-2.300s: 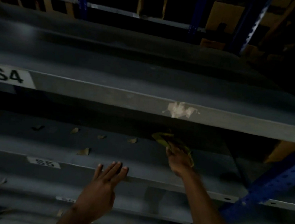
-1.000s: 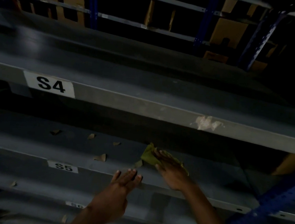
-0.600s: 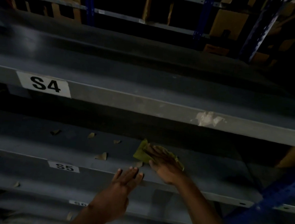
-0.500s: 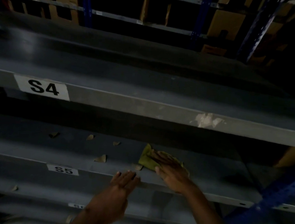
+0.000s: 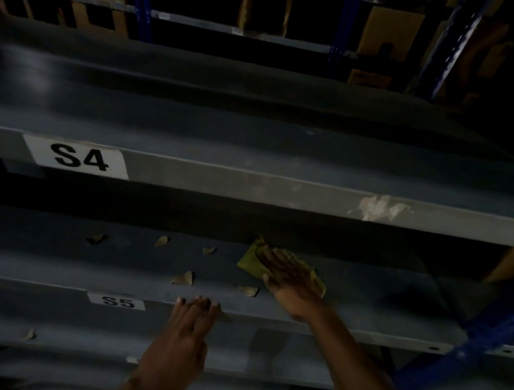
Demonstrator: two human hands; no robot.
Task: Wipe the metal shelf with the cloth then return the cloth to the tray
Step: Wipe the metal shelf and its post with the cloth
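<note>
right hand: our right hand (image 5: 290, 283) lies flat, fingers straight, pressing the cloth (image 5: 252, 262) onto the metal shelf (image 5: 366, 290), right of the S5 label (image 5: 116, 301).
left hand: our left hand (image 5: 183, 340) is flat, fingertips on the shelf's front edge beside that label.
hidden: we see most of the cloth covered; lighting dim.
surface: paper scraps (image 5: 182, 278) lie left of the cloth.

The right hand (image 5: 290, 282) covers most of the cloth (image 5: 251, 260); both forearms run off the bottom edge.

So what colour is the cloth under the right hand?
Yellow-green; the cloth shows in the head view, pressed flat by the right hand.
</note>
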